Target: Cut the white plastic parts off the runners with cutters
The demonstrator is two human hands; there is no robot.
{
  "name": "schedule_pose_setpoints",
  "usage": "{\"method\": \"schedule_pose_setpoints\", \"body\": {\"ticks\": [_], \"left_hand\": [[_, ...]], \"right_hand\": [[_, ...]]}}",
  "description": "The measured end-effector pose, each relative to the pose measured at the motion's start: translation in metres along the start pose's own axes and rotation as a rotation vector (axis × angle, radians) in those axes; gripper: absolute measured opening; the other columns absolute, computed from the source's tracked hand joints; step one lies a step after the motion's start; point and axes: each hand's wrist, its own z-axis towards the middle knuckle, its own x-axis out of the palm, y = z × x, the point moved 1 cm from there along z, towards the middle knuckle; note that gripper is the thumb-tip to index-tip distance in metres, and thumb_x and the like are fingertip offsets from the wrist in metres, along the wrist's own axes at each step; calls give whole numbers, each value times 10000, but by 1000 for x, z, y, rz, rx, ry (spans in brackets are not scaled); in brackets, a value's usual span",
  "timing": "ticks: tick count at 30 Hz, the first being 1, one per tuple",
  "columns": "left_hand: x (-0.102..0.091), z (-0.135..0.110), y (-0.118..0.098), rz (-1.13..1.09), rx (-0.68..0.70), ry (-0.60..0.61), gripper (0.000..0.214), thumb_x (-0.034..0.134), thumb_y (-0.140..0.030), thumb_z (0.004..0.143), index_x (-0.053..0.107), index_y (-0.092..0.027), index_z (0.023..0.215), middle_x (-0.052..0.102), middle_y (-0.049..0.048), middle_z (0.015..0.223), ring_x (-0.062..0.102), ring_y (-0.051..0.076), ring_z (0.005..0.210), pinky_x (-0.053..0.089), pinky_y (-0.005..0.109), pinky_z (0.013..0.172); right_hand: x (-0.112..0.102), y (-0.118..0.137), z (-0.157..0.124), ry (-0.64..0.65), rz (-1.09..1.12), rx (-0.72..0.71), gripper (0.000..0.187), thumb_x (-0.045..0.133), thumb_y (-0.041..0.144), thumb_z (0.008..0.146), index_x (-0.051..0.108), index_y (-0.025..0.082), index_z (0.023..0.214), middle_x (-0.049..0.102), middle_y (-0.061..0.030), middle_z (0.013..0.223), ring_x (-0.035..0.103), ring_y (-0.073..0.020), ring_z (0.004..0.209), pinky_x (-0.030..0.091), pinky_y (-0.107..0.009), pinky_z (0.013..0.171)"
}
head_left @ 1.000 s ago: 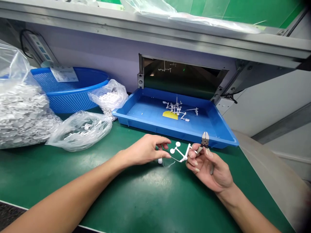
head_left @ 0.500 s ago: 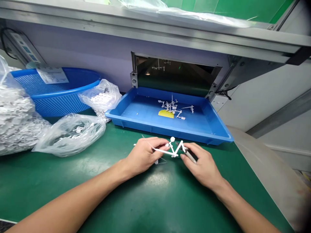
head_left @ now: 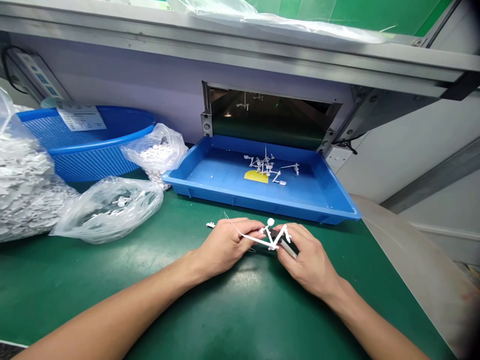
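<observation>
My left hand (head_left: 227, 247) pinches a white plastic sprue (head_left: 258, 241), a thin branched runner with a round disc on one branch. In my right hand (head_left: 309, 255) is a pair of nippers (head_left: 288, 247), with a pale grey handle and a dark head. The nippers' head lies behind the sprue's branches, close to my left fingertips; whether its jaws are open or shut is hidden. My right fingertips are right beside the sprue's angled end. A small white plastic piece (head_left: 210, 225) lies on the green table (head_left: 240, 310) just left of my left hand.
Beyond my hands is a blue tray (head_left: 262, 201) with several white sprues (head_left: 264, 165) and a yellow piece (head_left: 256, 176). An opening with a dark belt (head_left: 268, 127) sits behind it. At left are plastic bags (head_left: 108, 215) of white parts and a blue basket (head_left: 97, 157).
My right hand has moved left, bringing the nippers' dark head in behind the sprue. The sprue and my left hand have shifted slightly right and down.
</observation>
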Motion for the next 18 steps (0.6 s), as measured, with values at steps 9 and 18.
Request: {"method": "schedule_pose_setpoints", "body": {"ticks": [9, 18], "left_hand": [[8, 2, 11, 0, -28, 37, 244, 462, -223, 984, 662, -183, 1116, 678, 37, 935, 627, 145, 827, 470, 231, 762], [19, 4, 16, 2, -88, -33, 236, 484, -276, 984, 677, -182, 1084, 680, 22, 882, 621, 135, 744, 484, 223, 723]], "right_hand": [[1, -5, 1, 75, -24, 113, 195, 514, 181, 853, 645, 252, 979, 611, 1, 846, 571, -165, 760, 439, -276, 686], [-5, -15, 10, 161, 161, 343, 185, 517, 314, 848, 679, 224, 851, 666, 21, 789, 583, -168, 721, 417, -259, 649]]}}
